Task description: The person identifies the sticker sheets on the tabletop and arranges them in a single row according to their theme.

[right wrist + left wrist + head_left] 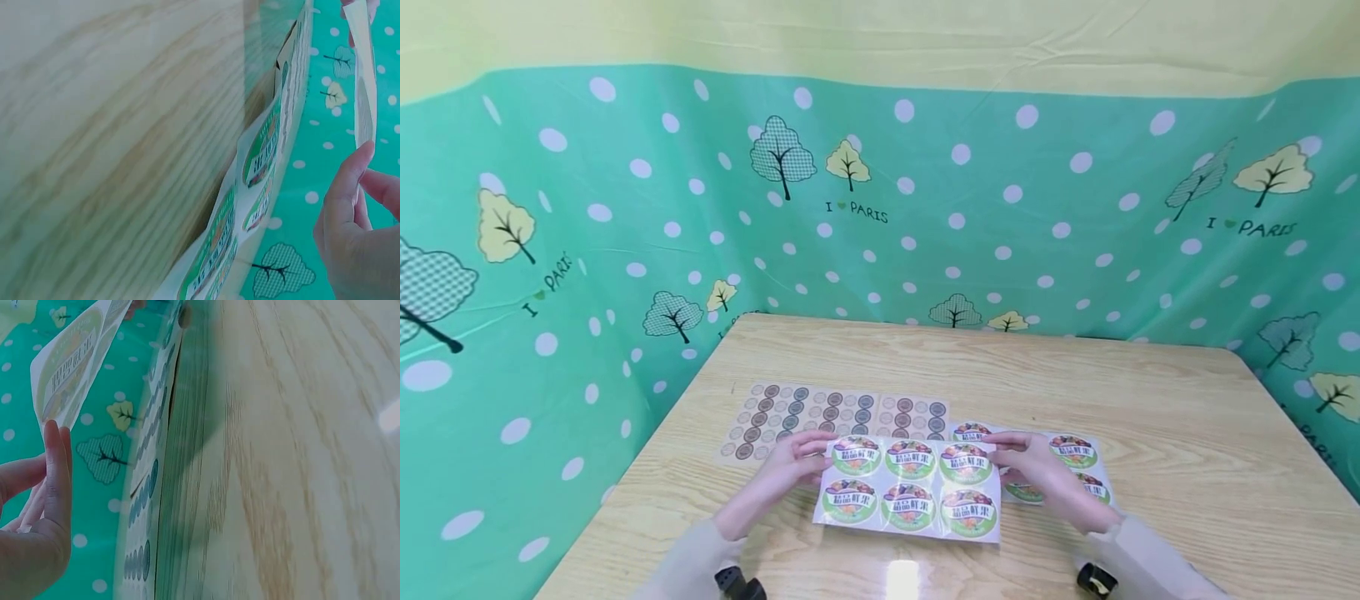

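Note:
Between both hands a white sticker sheet (911, 487) is held up over the table, its several round fruit labels in green and white facing the head camera. My left hand (787, 471) pinches its upper left edge between thumb and fingers. At the upper right edge, my right hand (1036, 468) pinches it the same way. In the left wrist view the fingers (57, 469) grip a corner of the raised sheet (69, 369). The right wrist view has the sheet (364, 81) nearly edge-on above the right hand (353, 225).
A second fruit-label sheet (1101, 467) lies on the wooden table (1060, 383), partly behind the right hand. Brown sheets (850, 408) with rows of small round dark and pale stickers lie behind the left hand. A green dotted curtain (917, 200) surrounds the table's far sides.

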The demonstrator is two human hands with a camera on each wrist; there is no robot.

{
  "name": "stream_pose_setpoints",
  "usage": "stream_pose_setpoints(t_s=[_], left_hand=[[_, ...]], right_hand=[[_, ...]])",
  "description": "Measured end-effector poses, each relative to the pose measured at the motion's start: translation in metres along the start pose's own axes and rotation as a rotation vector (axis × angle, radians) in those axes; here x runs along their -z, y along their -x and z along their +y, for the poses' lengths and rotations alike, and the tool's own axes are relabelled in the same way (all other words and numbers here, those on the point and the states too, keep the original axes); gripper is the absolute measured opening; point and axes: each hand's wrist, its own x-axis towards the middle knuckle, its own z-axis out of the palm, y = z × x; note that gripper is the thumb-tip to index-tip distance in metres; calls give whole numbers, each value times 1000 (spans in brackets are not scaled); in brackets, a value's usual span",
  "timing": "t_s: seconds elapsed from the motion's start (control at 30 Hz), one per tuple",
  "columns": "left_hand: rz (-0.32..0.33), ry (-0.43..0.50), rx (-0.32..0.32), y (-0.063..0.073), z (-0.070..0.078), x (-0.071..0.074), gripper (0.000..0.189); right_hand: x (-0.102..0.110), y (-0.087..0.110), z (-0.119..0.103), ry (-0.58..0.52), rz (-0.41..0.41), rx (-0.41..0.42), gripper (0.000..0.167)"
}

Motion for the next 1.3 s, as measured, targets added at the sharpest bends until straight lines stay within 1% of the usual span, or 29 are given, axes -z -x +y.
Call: stream_pose_setpoints(t_s=[0.1,0.3,0.47,0.57,0.67,0.77,0.83,0.97,1.1,1.17,1.27,1.3], left_hand=[[2,12,3,-4,1,-6,50],[13,30,0,-11,3,-20,48],[22,25,-22,-18,3,-32,45],[21,25,-24,-21,4,-38,44],[18,49,-14,-24,5,-44,44],[18,72,-9,-28,6,-50,44],[19,79,-2,-30,7,-54,44],[22,81,-2,-34,10,-64,43],[15,111,14,-39,12,-74,44],[13,135,28,-42,13,-80,44],[15,162,39,-47,13,-88,44],[14,170,38,-49,13,-90,44]], right_hand=[[9,2,0,-17,-21,8,36],[21,2,4,-56,-2,12,37],[33,0,8,-42,0,9,39],[39,2,9,-44,15,7,40],[43,4,9,-52,32,9,42],[52,4,13,-43,23,1,44],[58,1,18,-48,25,-6,48],[66,7,18,-41,39,-8,52],[75,10,18,-54,33,-3,50],[84,7,23,-69,25,6,50],[98,-2,36,-106,2,-1,41],[103,-5,40,-118,-18,14,38]])
